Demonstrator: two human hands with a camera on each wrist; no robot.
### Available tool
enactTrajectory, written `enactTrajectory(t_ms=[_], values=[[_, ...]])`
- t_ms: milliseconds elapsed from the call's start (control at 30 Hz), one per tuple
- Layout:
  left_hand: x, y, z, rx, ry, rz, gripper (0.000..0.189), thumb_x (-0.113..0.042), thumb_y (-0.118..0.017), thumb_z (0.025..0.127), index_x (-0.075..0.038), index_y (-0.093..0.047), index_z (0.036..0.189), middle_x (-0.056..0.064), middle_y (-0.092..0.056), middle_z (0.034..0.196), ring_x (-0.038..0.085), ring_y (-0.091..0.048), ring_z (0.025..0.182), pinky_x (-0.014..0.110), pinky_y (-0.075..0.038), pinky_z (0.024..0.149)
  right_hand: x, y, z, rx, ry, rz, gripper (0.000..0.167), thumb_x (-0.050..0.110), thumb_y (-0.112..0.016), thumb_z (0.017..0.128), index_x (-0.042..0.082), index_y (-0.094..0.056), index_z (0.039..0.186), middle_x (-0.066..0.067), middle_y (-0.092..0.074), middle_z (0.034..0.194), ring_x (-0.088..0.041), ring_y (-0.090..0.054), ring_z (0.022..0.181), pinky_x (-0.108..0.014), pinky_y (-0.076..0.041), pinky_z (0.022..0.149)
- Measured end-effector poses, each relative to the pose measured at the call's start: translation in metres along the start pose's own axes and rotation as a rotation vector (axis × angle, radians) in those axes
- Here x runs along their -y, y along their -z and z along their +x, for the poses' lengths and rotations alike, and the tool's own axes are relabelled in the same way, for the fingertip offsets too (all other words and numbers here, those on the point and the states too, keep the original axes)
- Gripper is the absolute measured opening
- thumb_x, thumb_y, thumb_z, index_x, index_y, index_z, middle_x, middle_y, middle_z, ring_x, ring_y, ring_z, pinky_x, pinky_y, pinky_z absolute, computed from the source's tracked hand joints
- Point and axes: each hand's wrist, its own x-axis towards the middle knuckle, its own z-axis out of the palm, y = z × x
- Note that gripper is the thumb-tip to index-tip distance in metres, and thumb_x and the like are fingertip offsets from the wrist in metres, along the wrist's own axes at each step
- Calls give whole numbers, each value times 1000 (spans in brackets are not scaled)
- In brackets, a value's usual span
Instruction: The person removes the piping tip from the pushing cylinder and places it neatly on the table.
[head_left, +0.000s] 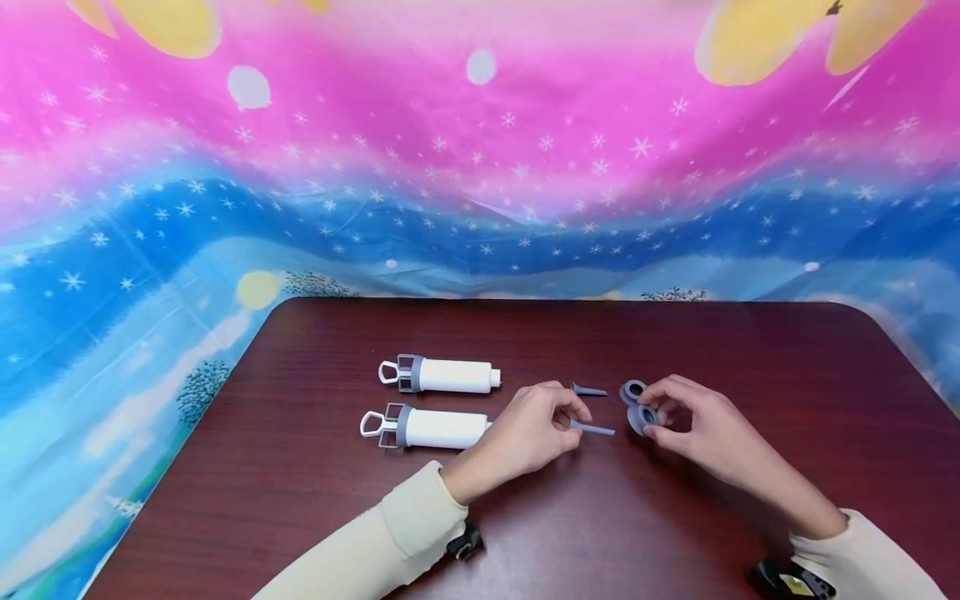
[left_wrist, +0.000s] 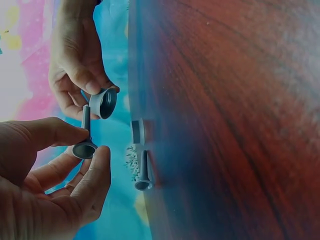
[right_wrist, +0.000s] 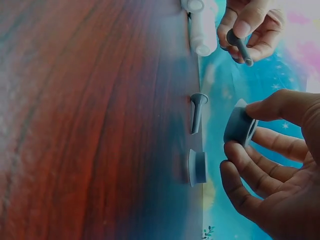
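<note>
My left hand (head_left: 536,425) pinches a small grey funnel-shaped nozzle (left_wrist: 85,148) at its flared end, with the thin tube pointing right in the head view. Between thumb and fingers, my right hand (head_left: 697,421) holds a grey ring-shaped cap (head_left: 642,419) by its rim. In the right wrist view this cap (right_wrist: 240,122) is tilted, its opening facing the palm. A second nozzle (head_left: 590,390) lies on the table just beyond the left fingertips. Another grey ring cap (head_left: 633,390) sits on the table close behind the held one.
Two white cylinders with grey collars and loop handles lie left of the hands, a far one (head_left: 456,376) and a near one (head_left: 446,429) partly covered by the left hand. The dark wooden table (head_left: 600,533) ends at a printed cloth backdrop (head_left: 480,167).
</note>
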Motion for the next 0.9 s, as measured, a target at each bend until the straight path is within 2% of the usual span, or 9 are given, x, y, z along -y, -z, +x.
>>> enactTrajectory(t_ms=[200, 433, 733, 900], values=[[-1, -8, 3, 25, 4, 8, 11, -2, -75, 89, -12, -78, 95, -6, -64, 86, -2, -54, 71, 15, -47, 68, -3, 3, -6, 29, -38, -19, 31, 0, -84, 82, 14, -72, 107, 2, -69, 102, 1, -59, 79, -25, -52, 69], [0, -14, 8, 19, 28, 4, 12, 0, -74, 86, -11, -75, 90, -2, -65, 88, -1, -55, 71, 16, -47, 70, -2, 5, -6, 71, -90, -48, 28, 0, -82, 83, 13, -72, 106, 1, -68, 102, -2, -58, 79, -25, -51, 68], [8, -13, 1, 18, 66, 31, 11, 1, -74, 87, -11, -73, 88, 4, -66, 89, 3, -55, 72, 20, -48, 69, 0, -11, -2, 145, -107, -29, 25, 1, -81, 85, 9, -71, 106, 1, -67, 99, -5, -59, 79, -25, -51, 67], [3, -20, 2, 32, 64, 35, 11, -1, -75, 87, -12, -73, 88, 0, -63, 86, 5, -55, 73, 20, -47, 69, 0, -6, -7, 162, -120, -46, 23, 2, -82, 84, 10, -71, 103, 3, -65, 94, -4, -56, 75, -24, -48, 65]])
